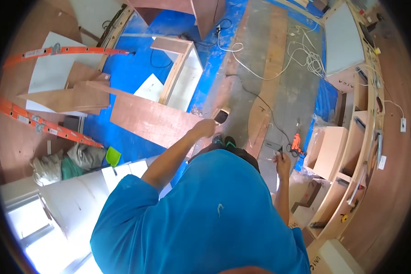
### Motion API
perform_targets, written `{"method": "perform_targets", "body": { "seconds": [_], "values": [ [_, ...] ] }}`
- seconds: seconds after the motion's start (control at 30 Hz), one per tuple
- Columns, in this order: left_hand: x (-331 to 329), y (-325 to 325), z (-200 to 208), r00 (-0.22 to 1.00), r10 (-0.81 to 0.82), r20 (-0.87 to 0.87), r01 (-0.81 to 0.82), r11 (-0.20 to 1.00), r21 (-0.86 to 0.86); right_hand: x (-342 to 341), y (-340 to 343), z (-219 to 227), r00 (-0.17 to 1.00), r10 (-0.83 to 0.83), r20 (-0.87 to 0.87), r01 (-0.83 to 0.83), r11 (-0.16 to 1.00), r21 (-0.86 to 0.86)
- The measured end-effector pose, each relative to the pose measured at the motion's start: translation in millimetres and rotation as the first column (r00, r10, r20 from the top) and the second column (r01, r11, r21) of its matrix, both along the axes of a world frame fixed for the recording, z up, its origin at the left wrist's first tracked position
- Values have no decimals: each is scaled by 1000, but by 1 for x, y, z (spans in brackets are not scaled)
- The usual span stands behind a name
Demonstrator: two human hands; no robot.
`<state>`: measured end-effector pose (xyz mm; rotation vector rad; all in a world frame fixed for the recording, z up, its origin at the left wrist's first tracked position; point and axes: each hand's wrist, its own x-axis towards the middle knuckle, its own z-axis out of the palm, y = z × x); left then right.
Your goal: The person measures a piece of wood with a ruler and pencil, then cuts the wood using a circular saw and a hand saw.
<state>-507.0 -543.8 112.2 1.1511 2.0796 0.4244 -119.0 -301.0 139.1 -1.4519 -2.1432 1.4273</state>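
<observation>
- Observed nearest: blue shirt (219, 205), then dark shoes (231, 142) on a floor (242, 107) of grey and brown strips.
- Clasped in left hand (204, 129), raised ahead of the body: small dark-and-tan block (221, 117), possibly a brush; cannot tell for certain. Judged in use, with work under way.
- Gripped in right hand (283, 165), out to the right: slim dark piece (280, 150), mostly hidden by the fingers; cannot tell the kind.
- Kept well apart from each other, left and right.
- Found just beyond the right hand, not held: orange power tool (297, 144), lying near a dark cord. Judged set aside, not put away.
- Noted to the left: large brown board (155, 119), on or just above blue sheet (96, 129); cannot tell which. Judged loose, not fitted.
- Noted to the right: shelf unit (357, 118) with open compartments. Judged largely built, with no doors seen.
- Recorded past the brown board: open box (187, 84), white inside. Judged joined up but not closed in.
- Seen farther off: white cable (313, 63), coiled loosely; not cleared away.
</observation>
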Motion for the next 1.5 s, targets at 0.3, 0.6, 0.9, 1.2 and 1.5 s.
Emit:
{"method": "perform_targets", "body": {
  "seconds": [0.3, 0.6, 0.9, 1.2, 1.5],
  "values": [
    [19, -171, -74, 674, 587, 449, -421, 804, -420, 86, -2, -99, 954, -267, 132, 298, 869, -394],
    [30, -208, -62, 369, 796, 480, -540, 603, -586, 92, -26, -99, 921, -323, 218, 389, 796, -464],
    [21, -244, -74, 404, 851, 335, -600, 523, -605, 111, -35, -143, 949, -295, 106, 305, 786, -538],
    [16, -198, -68, 352, 869, 349, -682, 493, -541, 101, -2, -149, 955, -186, 232, 284, 804, -523],
    [37, -121, -50, 374, 883, 284, -778, 466, -422, 29, 156, -161, 983, 14, 184, 88, 841, -534]
  ]
}}
